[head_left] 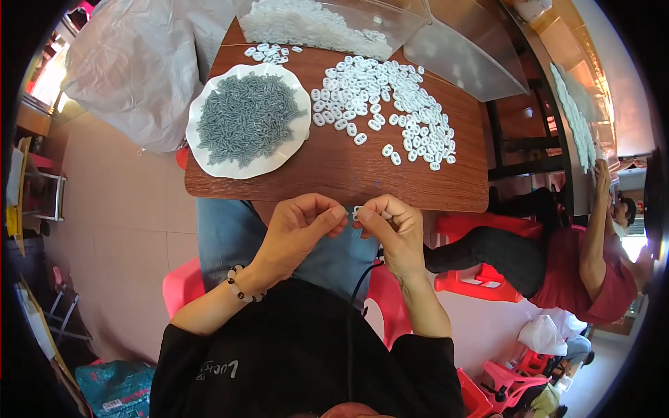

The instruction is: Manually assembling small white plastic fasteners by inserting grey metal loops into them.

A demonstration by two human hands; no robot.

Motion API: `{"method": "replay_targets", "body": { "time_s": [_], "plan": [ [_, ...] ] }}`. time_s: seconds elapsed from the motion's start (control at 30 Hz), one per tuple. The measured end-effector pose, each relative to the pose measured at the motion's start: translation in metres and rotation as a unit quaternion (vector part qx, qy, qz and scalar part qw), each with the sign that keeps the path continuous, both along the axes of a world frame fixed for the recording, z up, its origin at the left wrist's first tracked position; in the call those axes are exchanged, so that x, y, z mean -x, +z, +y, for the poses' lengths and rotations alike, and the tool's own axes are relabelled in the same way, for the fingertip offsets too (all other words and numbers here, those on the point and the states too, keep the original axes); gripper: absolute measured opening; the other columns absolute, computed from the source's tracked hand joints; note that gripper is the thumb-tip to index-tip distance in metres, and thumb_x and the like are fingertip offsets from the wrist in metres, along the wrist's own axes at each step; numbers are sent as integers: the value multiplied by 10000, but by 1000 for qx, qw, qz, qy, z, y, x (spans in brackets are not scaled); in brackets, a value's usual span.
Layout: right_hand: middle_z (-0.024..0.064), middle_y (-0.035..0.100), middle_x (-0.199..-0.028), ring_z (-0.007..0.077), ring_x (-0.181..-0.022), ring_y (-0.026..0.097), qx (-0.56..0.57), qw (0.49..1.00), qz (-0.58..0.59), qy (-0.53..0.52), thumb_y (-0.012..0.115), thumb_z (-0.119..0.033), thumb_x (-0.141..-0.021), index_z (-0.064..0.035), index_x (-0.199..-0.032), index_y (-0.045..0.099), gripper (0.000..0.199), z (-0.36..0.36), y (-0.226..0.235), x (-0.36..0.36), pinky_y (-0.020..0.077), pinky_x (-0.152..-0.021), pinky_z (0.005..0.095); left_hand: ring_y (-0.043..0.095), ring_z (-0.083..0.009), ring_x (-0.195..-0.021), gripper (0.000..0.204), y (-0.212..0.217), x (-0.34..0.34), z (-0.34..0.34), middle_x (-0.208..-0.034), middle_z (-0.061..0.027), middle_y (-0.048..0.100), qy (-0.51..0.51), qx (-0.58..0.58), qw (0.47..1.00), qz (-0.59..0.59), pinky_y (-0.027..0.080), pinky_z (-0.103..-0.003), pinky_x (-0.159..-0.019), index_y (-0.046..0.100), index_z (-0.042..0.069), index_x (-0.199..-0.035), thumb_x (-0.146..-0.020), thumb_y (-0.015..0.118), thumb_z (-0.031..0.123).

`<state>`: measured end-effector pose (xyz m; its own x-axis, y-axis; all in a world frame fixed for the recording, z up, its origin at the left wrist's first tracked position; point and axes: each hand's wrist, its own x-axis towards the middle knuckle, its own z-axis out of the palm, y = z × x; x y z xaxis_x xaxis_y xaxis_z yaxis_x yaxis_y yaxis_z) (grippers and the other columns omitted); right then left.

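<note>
In front of the table's near edge, my two hands meet fingertip to fingertip. My right hand [396, 233] pinches a small white oval plastic piece with holes [356, 212] between thumb and index finger. My left hand [303, 226] is closed in a pinch just left of that piece; what sits at its fingertips is too small to name. Beyond my left hand stands a white wavy-rimmed plate [202, 155] heaped with small grey screws [247, 117]. To its right, many loose white oval pieces [425, 132] lie spread on the brown wooden table [334, 177].
A clear bin [397, 31] of white pieces lies at the table's back, with a few ovals [267, 53] beside it. A large white sack [136, 76] stands at left. On the right, another person in a red shirt [575, 272] works at a neighbouring table.
</note>
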<state>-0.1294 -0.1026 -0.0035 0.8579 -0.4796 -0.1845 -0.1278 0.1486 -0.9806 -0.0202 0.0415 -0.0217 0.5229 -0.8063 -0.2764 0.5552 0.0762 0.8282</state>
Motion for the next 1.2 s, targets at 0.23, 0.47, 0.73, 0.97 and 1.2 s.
{"method": "replay_targets", "body": {
  "time_s": [0.23, 0.47, 0.73, 0.97, 1.2],
  "plan": [
    [36, 651, -722, 46, -628, 560, 18, 999, -30, -22, 601, -80, -887, 3, -852, 631, 95, 5, 1, -2, 427, -571, 191, 608, -96, -786, 162, 1, 0, -1, -859, -60, 669, 9, -11, 1000, -4, 490, -235, -737, 636, -9, -961, -918, 615, 145],
    [20, 636, -722, 27, -631, 530, 50, 998, -34, -19, 618, -90, -887, -1, -854, 627, 96, 9, 4, -4, 403, -577, 175, 606, -91, -789, 160, 0, -2, -1, -862, -59, 672, 9, -16, 1000, -22, 488, -231, -746, 638, -13, -959, -919, 613, 140],
    [6, 624, -738, 14, -648, 506, 42, 999, -18, -12, 631, -76, -883, -4, -867, 620, 74, 9, 0, -3, 379, -586, 166, 594, -70, -782, 138, 3, -1, -1, -848, -41, 669, 12, -23, 999, -29, 472, -212, -733, 642, -13, -936, -913, 620, 122],
    [0, 624, -742, 7, -644, 498, 66, 998, -17, -13, 642, -57, -876, -8, -864, 621, 54, 11, 0, -3, 376, -580, 161, 594, -67, -785, 145, 3, -2, -1, -840, -39, 668, 13, -34, 998, -60, 471, -209, -734, 646, -17, -931, -909, 627, 125],
    [-2, 622, -736, 9, -641, 500, 125, 992, -5, -9, 653, -45, -866, -3, -852, 624, 53, 11, -1, -3, 387, -581, 165, 607, -72, -789, 146, -2, 0, 0, -853, -51, 673, 28, -36, 992, -116, 491, -209, -730, 646, -36, -941, -902, 637, 104]
  ]
}}
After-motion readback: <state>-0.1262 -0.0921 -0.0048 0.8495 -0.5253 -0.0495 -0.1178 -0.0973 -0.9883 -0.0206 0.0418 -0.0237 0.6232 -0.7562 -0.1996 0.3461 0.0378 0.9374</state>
